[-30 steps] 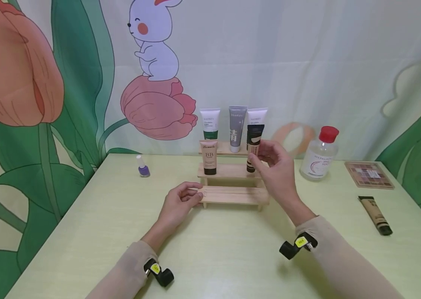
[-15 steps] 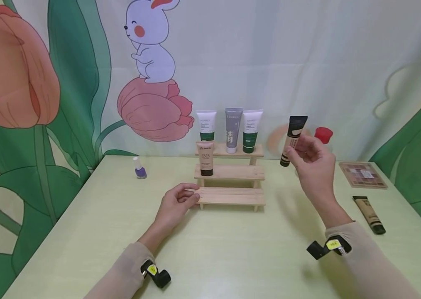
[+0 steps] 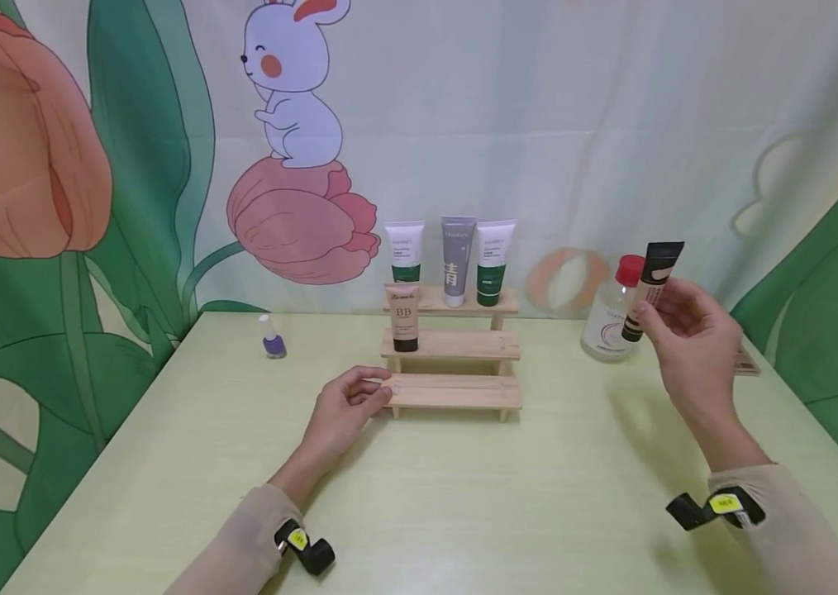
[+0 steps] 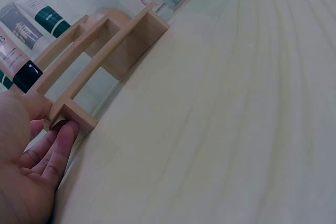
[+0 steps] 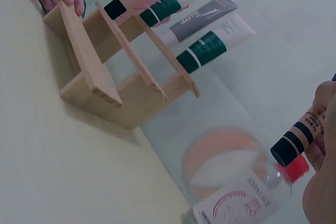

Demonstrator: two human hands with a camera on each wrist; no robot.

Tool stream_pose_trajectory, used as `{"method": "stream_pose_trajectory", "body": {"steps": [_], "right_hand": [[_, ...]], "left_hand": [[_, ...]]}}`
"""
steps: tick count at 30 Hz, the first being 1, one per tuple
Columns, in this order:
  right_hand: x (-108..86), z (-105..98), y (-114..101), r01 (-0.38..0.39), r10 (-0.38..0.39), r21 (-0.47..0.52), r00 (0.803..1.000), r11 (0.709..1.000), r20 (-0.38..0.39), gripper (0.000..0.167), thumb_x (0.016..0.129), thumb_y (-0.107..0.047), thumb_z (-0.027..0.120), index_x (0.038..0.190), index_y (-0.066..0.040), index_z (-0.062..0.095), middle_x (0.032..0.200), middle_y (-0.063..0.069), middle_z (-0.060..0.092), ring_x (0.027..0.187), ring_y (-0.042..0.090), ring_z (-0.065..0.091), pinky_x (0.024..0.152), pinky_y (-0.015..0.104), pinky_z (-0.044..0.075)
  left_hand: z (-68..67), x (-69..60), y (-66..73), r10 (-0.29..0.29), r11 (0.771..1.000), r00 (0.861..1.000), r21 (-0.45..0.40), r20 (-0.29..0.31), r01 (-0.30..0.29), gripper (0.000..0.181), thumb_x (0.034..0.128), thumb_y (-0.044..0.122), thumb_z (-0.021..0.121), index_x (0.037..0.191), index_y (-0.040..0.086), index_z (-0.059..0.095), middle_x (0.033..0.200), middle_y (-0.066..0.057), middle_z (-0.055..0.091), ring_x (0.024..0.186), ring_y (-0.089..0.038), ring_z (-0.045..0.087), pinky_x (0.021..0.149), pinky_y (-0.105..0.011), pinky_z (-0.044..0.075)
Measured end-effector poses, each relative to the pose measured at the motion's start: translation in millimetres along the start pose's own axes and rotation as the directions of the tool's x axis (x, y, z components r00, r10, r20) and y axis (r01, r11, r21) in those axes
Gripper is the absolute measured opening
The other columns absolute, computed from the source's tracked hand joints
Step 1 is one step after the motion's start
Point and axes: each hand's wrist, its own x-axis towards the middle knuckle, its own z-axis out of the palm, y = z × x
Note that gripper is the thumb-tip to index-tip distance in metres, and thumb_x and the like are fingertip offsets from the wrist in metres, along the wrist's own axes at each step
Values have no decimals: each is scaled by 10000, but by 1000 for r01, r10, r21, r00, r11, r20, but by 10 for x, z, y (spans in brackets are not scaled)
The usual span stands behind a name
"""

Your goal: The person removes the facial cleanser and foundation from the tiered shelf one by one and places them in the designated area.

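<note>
Held tube (image 3: 652,287), steeply aslant (cap (image 5: 286,152) down)

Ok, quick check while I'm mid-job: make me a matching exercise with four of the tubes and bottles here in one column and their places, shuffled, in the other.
Things
1. slim black-and-tan tube
2. beige BB tube with a black cap
3. plain grey squeeze tube
4. small purple bottle with a white cap

Places
A. top step of the three-step wooden rack, between two white-and-green tubes
B. on the pale yellow-green table, left of the rack in the head view
C. held in the right hand
D. middle step, left end in the head view

Pairs: 1-C, 2-D, 3-A, 4-B
</note>
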Motion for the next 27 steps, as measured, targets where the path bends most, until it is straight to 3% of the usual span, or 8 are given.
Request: {"method": "stream_pose_trajectory", "body": {"steps": [14, 21, 27], "right_hand": [[-253, -438, 469, -154, 153, -93, 988, 984, -15, 401, 1022, -136, 831, 1409, -77, 747, 1161, -152, 712, 1037, 35, 680, 880, 48, 560], [-433, -633, 694, -175, 189, -216, 981, 961, 48, 454, 1028, -204, 836, 1420, -14, 709, 1105, -265, 679, 999, -72, 664, 826, 24, 546], [-574, -671, 816, -178, 217, -278, 969, 944, 119, 513, 1046, -282, 819, 1434, 21, 678, 1063, -237, 679, 955, -42, 655, 795, 43, 562]], "left_hand": [[18, -10, 15, -2, 1000, 1000, 8, -3, 2, 254, 1065, 122, 782, 1315, 82, 767, 1122, -140, 801, 961, -180, 751, 791, -209, 618], [20, 3, -1, -1, 1000, 1000, 4, -4, 1, 255, 1062, 122, 786, 1315, 87, 771, 1127, -146, 800, 963, -183, 749, 803, -212, 624], [13, 6, -15, -3, 1000, 1000, -3, -7, 3, 262, 1063, 122, 785, 1321, 84, 767, 1135, -147, 796, 969, -184, 754, 816, -221, 637]]}}
